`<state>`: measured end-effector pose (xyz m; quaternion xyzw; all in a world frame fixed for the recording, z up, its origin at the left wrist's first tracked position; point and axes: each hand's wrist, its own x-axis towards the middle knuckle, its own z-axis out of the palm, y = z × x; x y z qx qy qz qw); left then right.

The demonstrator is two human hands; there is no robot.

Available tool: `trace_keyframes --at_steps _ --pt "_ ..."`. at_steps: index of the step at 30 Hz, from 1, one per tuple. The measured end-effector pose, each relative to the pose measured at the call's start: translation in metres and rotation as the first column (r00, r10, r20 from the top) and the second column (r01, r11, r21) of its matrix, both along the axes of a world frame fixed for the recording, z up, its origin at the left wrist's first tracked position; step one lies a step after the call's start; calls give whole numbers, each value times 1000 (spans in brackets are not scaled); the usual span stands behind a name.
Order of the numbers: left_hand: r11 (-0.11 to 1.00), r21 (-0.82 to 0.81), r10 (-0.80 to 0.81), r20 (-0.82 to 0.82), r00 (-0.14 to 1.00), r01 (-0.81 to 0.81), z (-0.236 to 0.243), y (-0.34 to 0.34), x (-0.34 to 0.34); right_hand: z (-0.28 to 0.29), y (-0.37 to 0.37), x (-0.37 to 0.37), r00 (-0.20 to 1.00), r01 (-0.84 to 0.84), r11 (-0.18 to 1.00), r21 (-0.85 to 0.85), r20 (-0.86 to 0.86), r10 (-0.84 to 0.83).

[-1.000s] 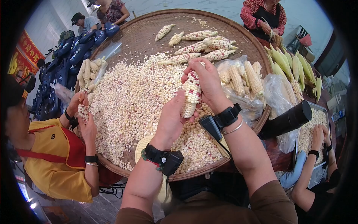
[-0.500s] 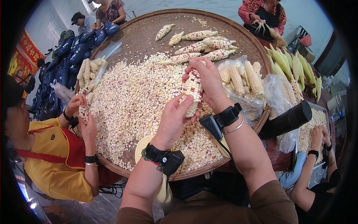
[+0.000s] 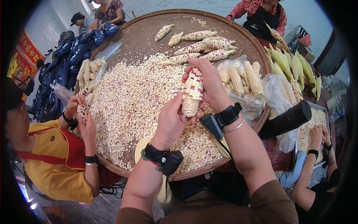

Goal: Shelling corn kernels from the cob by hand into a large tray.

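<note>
The cob (image 3: 192, 92) carries white and red kernels (image 3: 194, 80); its near end is stripped. It sits, slightly tilted, between left hand (image 3: 171, 120) and right hand (image 3: 209, 82).

The right hand (image 3: 209, 76) covers the top end of the cob (image 3: 194, 86), and the cob hides most of the left hand's (image 3: 171, 117) fingers. The left forearm (image 3: 143, 183) blocks part of the basket's (image 3: 171, 18) near rim, and a flask (image 3: 287, 121) covers part of a bag (image 3: 276, 89). The top edge cuts off the head of the co-worker in red (image 3: 240, 9), and the far kernels (image 3: 201, 22) are too small to count.
</note>
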<state>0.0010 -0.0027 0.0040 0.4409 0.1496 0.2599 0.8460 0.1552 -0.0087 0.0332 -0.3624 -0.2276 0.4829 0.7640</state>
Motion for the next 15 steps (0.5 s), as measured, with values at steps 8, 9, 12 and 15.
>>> trace_keyframes --at_steps 8,9,12,15 --pt "999 -36 15 -35 999 -16 2 -1 0 -4 1 -5 995 49 999 5 89 -49" --pt "999 34 35 -101 994 -32 3 -2 0 -5 2 -5 991 52 999 5 119 -52" --pt "994 79 94 -195 976 -80 5 -6 1 -6 1 -5 985 52 999 11 163 -54" --pt "994 66 100 -199 975 -89 4 -4 0 -7 2 -6 983 50 999 17 174 -52"
